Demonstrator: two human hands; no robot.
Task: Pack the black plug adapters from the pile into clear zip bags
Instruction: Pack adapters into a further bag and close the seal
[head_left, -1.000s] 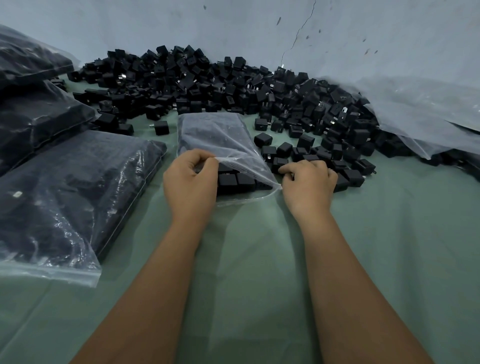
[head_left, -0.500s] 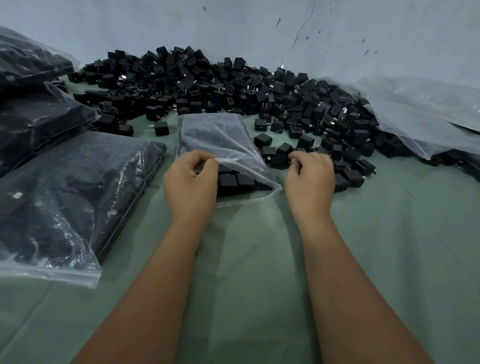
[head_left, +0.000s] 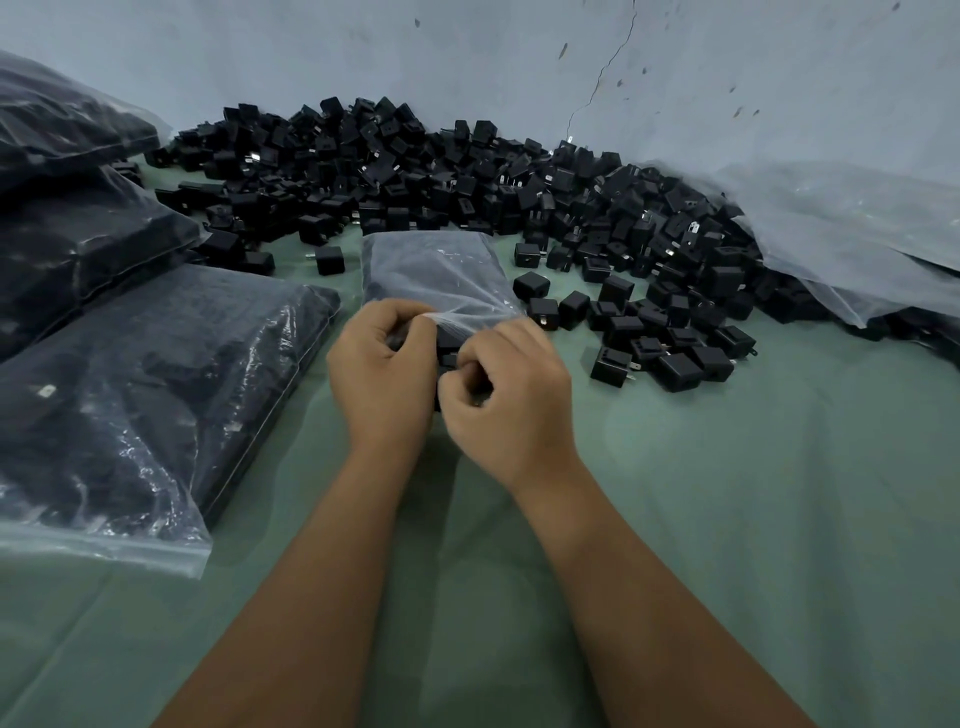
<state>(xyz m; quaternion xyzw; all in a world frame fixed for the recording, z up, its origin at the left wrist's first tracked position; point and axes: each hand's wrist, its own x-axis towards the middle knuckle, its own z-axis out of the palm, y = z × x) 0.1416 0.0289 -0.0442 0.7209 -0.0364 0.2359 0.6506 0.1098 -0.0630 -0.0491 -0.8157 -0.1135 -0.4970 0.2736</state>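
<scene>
A clear zip bag (head_left: 436, 273) partly filled with black plug adapters lies on the green cloth in front of me, its mouth toward me. My left hand (head_left: 384, 374) pinches the top film of the bag's mouth and lifts it. My right hand (head_left: 506, 400) is curled at the mouth, right beside the left hand, with a black adapter (head_left: 448, 358) showing just in front of its fingers; whether it holds one I cannot see clearly. The big pile of loose black plug adapters (head_left: 467, 176) spreads along the wall behind and to the right of the bag.
Three filled zip bags lie at the left, the nearest one (head_left: 130, 395) close to my left forearm. A heap of empty clear bags (head_left: 852, 234) covers the pile's right end. Green cloth (head_left: 753, 493) covers the surface; a pale wall stands behind.
My right hand came from the loose adapters at the right over to the bag's mouth beside my left hand. The left hand kept its pinch on the film and raised it.
</scene>
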